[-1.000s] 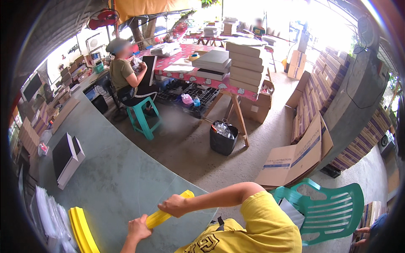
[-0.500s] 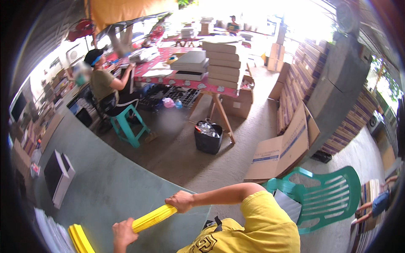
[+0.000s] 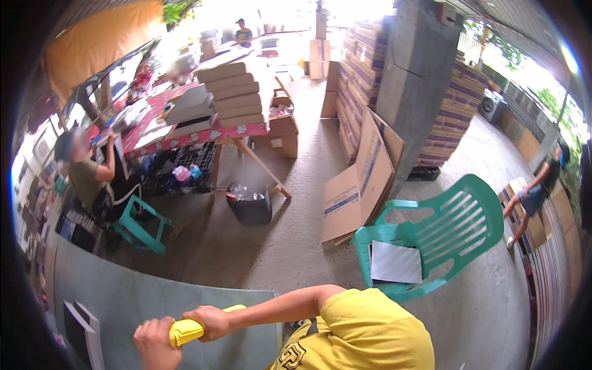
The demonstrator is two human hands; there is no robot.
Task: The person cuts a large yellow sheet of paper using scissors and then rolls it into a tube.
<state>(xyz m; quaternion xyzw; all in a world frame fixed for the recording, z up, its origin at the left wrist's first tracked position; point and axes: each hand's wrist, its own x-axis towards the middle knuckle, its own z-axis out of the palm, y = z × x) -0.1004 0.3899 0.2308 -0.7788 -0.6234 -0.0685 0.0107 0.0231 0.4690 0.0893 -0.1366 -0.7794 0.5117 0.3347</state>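
Observation:
A bundle of yellow folded sheets or strips (image 3: 187, 333) is held between my hands above the grey-green table (image 3: 240, 353). My right hand (image 3: 209, 322) is closed round its middle, and a yellow end sticks out beyond the wrist side. At the bundle's near-left end, my left hand (image 3: 155, 342) is closed with its fingers curled against it. The bundle looks bent or rounded there; its lower part is hidden by the hands. To the left on the same table lies a thick book with a black cover (image 3: 80, 330) and white page block.
A green plastic chair (image 3: 459, 228) holding a white sheet (image 3: 394, 262) stands at the right. Ahead are a black bin (image 3: 251, 206), leaning cardboard (image 3: 364, 185) and a pink-covered table (image 3: 203, 137) with stacks. A person sits on a teal stool (image 3: 143, 225); another stands far right (image 3: 535, 191).
My view has swung right. My hands have come closer together on the yellow bundle, which was stretched straight between them before. A walking person at far right shows more fully.

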